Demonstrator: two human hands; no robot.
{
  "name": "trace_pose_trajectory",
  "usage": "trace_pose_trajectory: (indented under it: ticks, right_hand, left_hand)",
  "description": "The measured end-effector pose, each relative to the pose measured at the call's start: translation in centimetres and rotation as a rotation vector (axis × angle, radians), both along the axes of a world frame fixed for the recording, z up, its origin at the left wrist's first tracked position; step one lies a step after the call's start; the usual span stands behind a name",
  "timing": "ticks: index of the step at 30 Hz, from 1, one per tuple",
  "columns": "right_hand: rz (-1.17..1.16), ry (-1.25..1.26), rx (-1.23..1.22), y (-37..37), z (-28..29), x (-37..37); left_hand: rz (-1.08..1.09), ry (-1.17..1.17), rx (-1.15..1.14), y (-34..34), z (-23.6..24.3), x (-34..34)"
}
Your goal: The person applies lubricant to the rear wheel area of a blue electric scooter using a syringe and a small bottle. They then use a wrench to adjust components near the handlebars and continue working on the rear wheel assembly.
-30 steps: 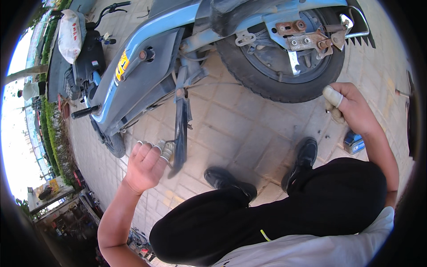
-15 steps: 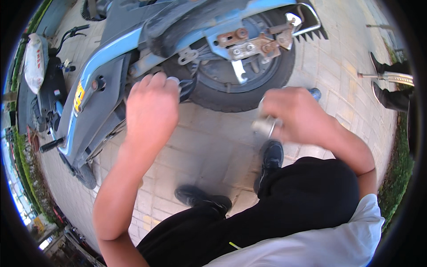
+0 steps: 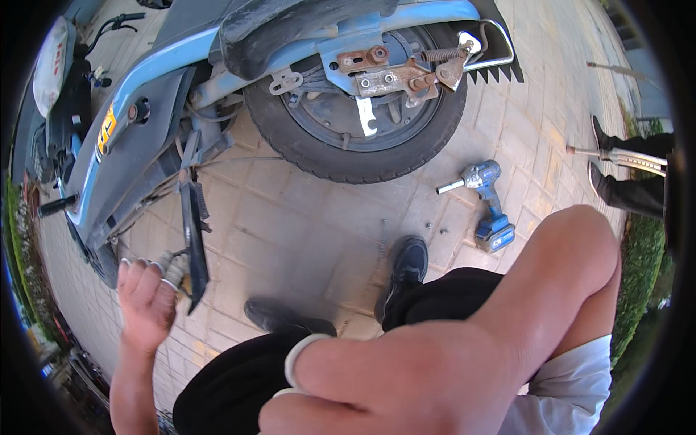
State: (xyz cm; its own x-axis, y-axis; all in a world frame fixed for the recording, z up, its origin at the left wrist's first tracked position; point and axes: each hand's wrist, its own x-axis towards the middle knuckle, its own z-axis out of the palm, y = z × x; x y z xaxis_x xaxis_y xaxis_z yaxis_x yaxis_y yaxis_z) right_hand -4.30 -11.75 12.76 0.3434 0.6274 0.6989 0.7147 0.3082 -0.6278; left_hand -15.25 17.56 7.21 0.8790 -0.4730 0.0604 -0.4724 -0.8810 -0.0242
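My left hand (image 3: pixel 148 299) is low on the left, its fingers curled against the lower end of a long black bar (image 3: pixel 193 225). The bar has a spring along its side and reaches up to the underside of a blue and grey scooter (image 3: pixel 156 109). White bands ring the fingers, and greyish covering shows on a fingertip. My right hand (image 3: pixel 420 370) fills the near foreground, its back toward me. Its fingers bend away at the lower edge with their tips hidden, so whether it grips anything cannot be seen.
A blue cordless impact wrench (image 3: pixel 490 206) lies on the paving right of the rear wheel (image 3: pixel 370 163), near a few small bolts (image 3: pixel 444 231). Rusty brackets (image 3: pixel 391 76) show over the wheel. Another person's legs (image 3: pixel 638 177) stand at right; a second scooter (image 3: pixel 54 138) carries a white sack.
My left hand has moved from beside the wheel down and left, to the black bar's end. My right hand has swung in toward my body, uncovering the impact wrench.
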Motion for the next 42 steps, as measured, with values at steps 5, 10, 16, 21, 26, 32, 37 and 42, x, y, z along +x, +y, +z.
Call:
trace_pose_trajectory:
  ticks: [5, 10, 16, 21, 26, 32, 37, 42]
  right_hand:
    - [0.000, -0.051, -0.396, -4.3, -3.0, 4.2]
    - [-0.574, 0.241, -0.984, -8.9, -15.5, 8.5]
    - [-0.830, 0.022, -0.923, -6.5, -20.2, 8.9]
    - [-0.991, -0.094, -0.700, -7.0, -22.0, 9.5]
    - [-0.952, -0.075, -0.715, -7.5, -21.8, 9.9]
    - [-0.916, 0.000, -0.847, -5.2, -20.5, 8.6]
    - [-0.831, 0.089, -0.867, -7.2, -19.1, 9.1]
    - [-0.644, 0.322, -0.843, -7.2, -19.7, 8.3]
  left_hand:
    - [0.077, -0.004, 0.066, 4.5, -0.1, -2.9]
    - [0.246, -0.028, 0.000, 4.3, 1.1, -3.3]
    - [0.311, 0.157, 0.084, 3.4, 1.9, -2.3]
    - [0.163, 0.126, 0.141, 4.3, 1.2, -1.2]
    - [0.006, 0.127, 0.138, 5.4, 0.4, -0.6]
    - [-0.072, 0.073, 0.035, 2.9, -0.1, 0.4]
    - [-0.048, -0.117, -0.037, -5.5, -1.7, 8.1]
    - [0.201, -0.074, -0.032, -8.9, -4.0, 14.6]
